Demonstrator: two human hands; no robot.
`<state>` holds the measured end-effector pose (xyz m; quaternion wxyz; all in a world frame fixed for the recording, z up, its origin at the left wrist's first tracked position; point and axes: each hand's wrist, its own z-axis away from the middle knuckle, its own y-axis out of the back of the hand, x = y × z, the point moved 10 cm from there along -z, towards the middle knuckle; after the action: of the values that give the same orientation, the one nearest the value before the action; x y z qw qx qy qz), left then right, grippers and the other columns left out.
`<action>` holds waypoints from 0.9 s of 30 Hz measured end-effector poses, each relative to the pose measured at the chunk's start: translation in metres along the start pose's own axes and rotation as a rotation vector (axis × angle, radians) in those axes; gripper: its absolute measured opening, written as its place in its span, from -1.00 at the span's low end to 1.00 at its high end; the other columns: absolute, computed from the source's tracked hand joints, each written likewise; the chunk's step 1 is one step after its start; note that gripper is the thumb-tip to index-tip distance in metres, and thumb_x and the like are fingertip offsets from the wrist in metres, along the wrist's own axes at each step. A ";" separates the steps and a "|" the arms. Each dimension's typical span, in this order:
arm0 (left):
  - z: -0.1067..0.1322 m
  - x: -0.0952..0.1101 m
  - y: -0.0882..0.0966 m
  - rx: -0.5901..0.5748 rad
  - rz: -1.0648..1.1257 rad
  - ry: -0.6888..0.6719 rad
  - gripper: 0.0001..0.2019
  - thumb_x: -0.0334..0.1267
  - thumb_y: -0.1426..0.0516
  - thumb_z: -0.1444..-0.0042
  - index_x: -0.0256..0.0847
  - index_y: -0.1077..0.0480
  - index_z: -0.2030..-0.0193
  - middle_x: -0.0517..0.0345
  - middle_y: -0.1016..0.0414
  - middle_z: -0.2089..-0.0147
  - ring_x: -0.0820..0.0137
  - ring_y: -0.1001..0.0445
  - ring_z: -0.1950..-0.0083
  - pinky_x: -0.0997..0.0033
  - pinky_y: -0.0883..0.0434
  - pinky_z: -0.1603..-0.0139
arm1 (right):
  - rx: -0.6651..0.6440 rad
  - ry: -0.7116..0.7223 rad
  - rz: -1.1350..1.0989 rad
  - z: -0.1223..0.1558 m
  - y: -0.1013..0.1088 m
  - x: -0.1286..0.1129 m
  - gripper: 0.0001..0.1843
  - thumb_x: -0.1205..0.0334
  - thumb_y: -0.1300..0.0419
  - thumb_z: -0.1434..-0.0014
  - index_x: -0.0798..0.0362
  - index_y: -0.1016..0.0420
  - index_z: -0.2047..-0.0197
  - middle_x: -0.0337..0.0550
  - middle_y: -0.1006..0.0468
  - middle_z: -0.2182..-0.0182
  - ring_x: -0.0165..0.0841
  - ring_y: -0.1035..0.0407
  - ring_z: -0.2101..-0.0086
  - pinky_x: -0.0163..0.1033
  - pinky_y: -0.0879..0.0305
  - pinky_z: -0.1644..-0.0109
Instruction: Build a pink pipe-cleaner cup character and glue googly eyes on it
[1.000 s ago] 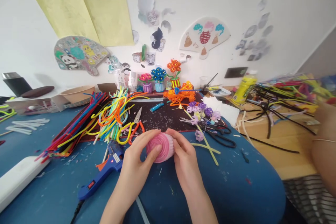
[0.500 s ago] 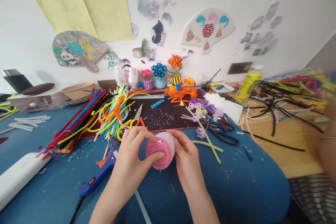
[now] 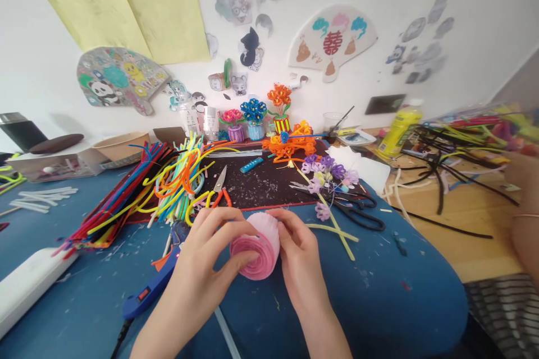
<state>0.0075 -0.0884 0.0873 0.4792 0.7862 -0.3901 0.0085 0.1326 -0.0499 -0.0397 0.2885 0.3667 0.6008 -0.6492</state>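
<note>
Left hand (image 3: 206, 258): curled round the coil's left side, pressing in
Right hand (image 3: 298, 258): fingers (image 3: 290, 230) pressed against the right side
Pink pipe-cleaner coil (image 3: 255, 252): squeezed between both hands, centre, ruffled edge far
Beside: blue hot glue gun (image 3: 143, 294), near left

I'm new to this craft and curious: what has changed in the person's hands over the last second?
The pink coil has been tipped over between the left hand and right hand, so its frilled edge now sits on top. Both hands kept hold. The blue glue gun and orange-handled scissors stayed put.
</note>
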 end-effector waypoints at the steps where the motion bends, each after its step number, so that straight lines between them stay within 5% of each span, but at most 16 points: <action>1: 0.001 0.003 0.000 -0.010 -0.039 -0.026 -0.86 -0.30 -0.20 -0.16 -0.01 -0.46 0.14 0.14 -0.46 0.10 0.27 -0.37 0.05 0.29 -0.32 0.05 | -0.004 -0.001 0.006 0.000 -0.001 0.000 -0.73 0.02 -0.31 -0.12 0.03 -0.56 0.20 -0.13 -0.57 0.25 -0.28 -0.39 0.25 -0.22 -0.29 0.17; 8: 0.006 0.011 -0.005 -0.099 -0.173 -0.103 -0.88 -0.38 -0.12 -0.21 -0.06 -0.44 0.25 0.12 -0.43 0.04 0.26 -0.32 0.04 0.22 -0.25 0.01 | -0.022 -0.026 0.034 0.001 -0.001 0.005 -0.71 0.00 -0.31 -0.13 0.03 -0.57 0.19 -0.15 -0.56 0.27 -0.32 -0.37 0.31 -0.26 -0.28 0.26; 15: -0.002 0.006 -0.001 -0.189 0.077 -0.071 -0.86 -0.29 -0.15 -0.21 -0.10 -0.41 0.40 0.14 -0.51 0.25 0.32 -0.40 0.18 0.30 -0.34 0.12 | 0.001 -0.009 0.039 0.002 -0.001 -0.001 -0.72 0.02 -0.32 -0.09 0.04 -0.57 0.23 -0.15 -0.55 0.32 -0.31 -0.37 0.35 -0.27 -0.29 0.30; 24: -0.002 -0.027 0.013 0.016 0.325 0.138 -0.79 -0.08 -0.24 -0.12 -0.13 -0.41 0.42 0.12 -0.51 0.35 0.32 -0.46 0.28 0.34 -0.38 0.23 | 0.020 -0.013 0.033 -0.001 0.004 0.004 -0.75 0.03 -0.32 -0.08 0.02 -0.58 0.25 -0.16 -0.54 0.31 -0.30 -0.34 0.31 -0.26 -0.25 0.24; 27: -0.003 -0.028 0.003 -0.022 0.330 0.153 -0.79 -0.10 -0.24 -0.12 -0.14 -0.41 0.42 0.17 -0.50 0.40 0.35 -0.44 0.33 0.36 -0.37 0.26 | 0.013 -0.018 0.046 -0.001 0.004 0.005 -0.76 0.04 -0.29 -0.11 0.02 -0.58 0.25 -0.17 -0.53 0.32 -0.31 -0.33 0.32 -0.26 -0.24 0.25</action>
<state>-0.0129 -0.0695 0.0802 0.5082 0.7033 -0.4762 0.1425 0.1328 -0.0488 -0.0464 0.3064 0.3765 0.5851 -0.6496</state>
